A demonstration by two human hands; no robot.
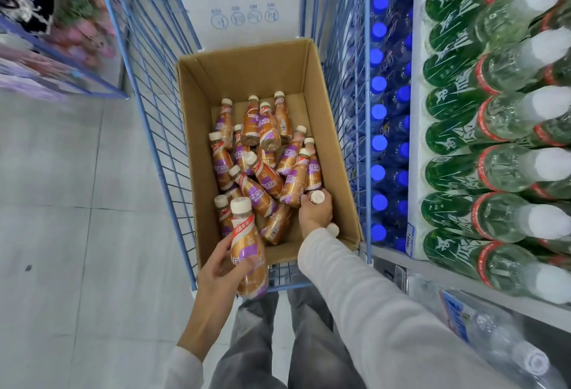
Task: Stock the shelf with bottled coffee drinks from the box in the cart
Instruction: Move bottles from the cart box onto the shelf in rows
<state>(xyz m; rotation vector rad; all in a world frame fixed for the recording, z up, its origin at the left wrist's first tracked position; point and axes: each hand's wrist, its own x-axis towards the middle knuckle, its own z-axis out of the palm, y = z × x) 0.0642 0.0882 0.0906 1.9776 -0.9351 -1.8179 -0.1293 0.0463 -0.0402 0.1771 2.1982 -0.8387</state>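
Wire cart walls box; blue-cap btls, green btls stacked rt.

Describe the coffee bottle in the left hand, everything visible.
Small plastic coffee bottle: cream screw cap on, pale neck, red band with white characters, copper and purple sleeve label with white lettering, partly covered. The left hand grips its lower body, fingers curled round the label. It is held clear of the pile of other bottles, cap up and leaning slightly away, over the near wall of the cardboard box. Only the hand touches it.
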